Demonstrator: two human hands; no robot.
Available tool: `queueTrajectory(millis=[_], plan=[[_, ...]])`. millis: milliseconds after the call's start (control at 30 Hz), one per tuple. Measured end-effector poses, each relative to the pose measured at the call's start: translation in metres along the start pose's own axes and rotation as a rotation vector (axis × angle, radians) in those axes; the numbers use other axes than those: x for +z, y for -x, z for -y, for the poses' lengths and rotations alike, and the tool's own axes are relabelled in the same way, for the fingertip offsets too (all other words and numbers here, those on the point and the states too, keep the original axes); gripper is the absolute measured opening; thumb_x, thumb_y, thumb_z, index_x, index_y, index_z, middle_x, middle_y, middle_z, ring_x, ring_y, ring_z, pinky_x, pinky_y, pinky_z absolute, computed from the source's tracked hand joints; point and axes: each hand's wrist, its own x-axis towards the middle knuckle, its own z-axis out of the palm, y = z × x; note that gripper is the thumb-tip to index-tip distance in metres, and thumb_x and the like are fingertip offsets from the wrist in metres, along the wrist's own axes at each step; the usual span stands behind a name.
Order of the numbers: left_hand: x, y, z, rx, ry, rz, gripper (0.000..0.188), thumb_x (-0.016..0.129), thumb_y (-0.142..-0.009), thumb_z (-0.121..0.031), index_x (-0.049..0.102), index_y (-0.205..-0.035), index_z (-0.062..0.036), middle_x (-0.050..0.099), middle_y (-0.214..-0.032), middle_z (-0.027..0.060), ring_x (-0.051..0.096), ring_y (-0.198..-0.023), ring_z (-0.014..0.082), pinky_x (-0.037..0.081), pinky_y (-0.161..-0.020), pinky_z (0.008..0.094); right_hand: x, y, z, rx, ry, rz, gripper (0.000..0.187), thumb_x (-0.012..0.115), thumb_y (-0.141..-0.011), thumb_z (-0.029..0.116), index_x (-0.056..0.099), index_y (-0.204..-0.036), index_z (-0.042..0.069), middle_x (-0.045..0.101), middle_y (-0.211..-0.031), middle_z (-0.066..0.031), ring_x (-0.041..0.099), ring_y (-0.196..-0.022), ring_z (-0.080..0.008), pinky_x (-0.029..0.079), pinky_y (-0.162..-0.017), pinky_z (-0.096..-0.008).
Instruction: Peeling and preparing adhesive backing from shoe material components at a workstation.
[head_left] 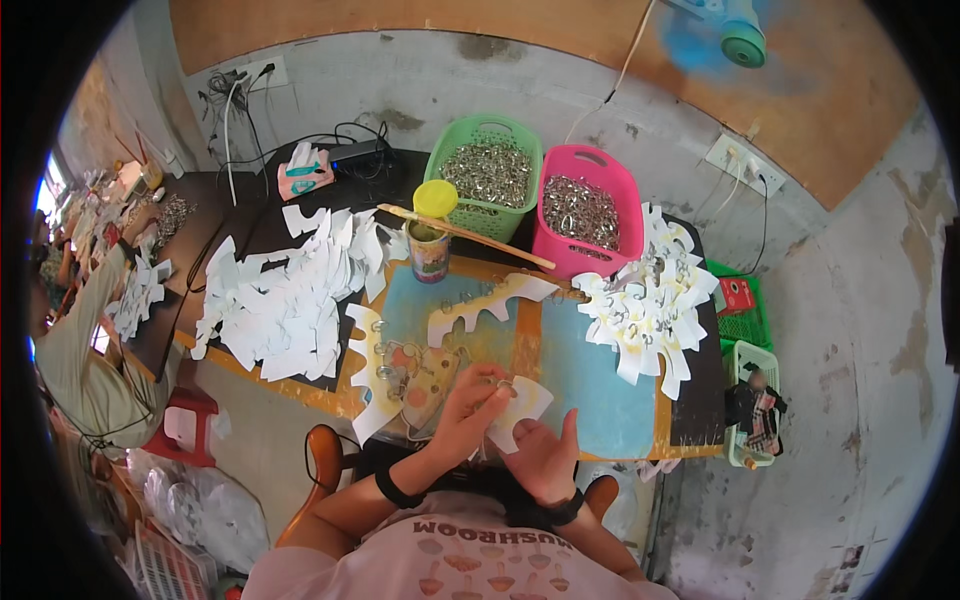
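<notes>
Between my hands is a white cut-out piece with yellowish smears point(531, 399), held above the table's front edge. My left hand point(468, 413) pinches its upper left edge, where a small shiny ring shows at the fingertips. Below and to the right, my right hand point(543, 462) grips the lower edge, with one finger sticking up apart from the piece. Just beyond lie a scalloped white strip with rings point(490, 303) and another such strip point(372, 375) at the left. Next to that is a cartoon-shaped mat point(425, 385).
A can point(430, 258) with a yellow lid carries a wooden stick point(470, 238). Behind stand a green basket point(437, 165) and a pink basket point(633, 215), both full of metal rings. White cut-outs point(275, 300) pile up left; ringed pieces point(650, 310) heap right. A person's sleeve point(85, 350) shows far left.
</notes>
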Motion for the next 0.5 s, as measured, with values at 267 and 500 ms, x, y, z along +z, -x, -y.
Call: queueTrajectory(millis=[267,500], plan=[[0.002,-0.001,-0.016,-0.018,0.132,-0.074,0.036,0.048,-0.101,-0.025,0.067,-0.098,0.0047,0.050,-0.115,0.0100,0.052,-0.098,0.0149,0.045,-0.082,0.0292,0.052,-0.001,-0.001,-0.213,0.677,-0.183,0.012,0.057,-0.098,0.012,0.057,-0.088,0.007,0.058,-0.084,0.0045,0.053,-0.075,-0.0016,0.047,-0.069,-0.0205],[-0.013,0.002,-0.015,-0.003,-0.185,0.093,0.036,0.049,-0.099,-0.025,0.066,-0.091,0.0059,0.057,-0.100,0.0118,0.057,-0.084,0.0178,0.045,-0.074,0.0294,0.050,0.004,-0.004,-0.238,0.574,-0.213,0.010,0.059,-0.097,0.013,0.062,-0.097,0.003,0.060,-0.091,0.0025,0.053,-0.077,-0.0006,0.046,-0.062,-0.0195]])
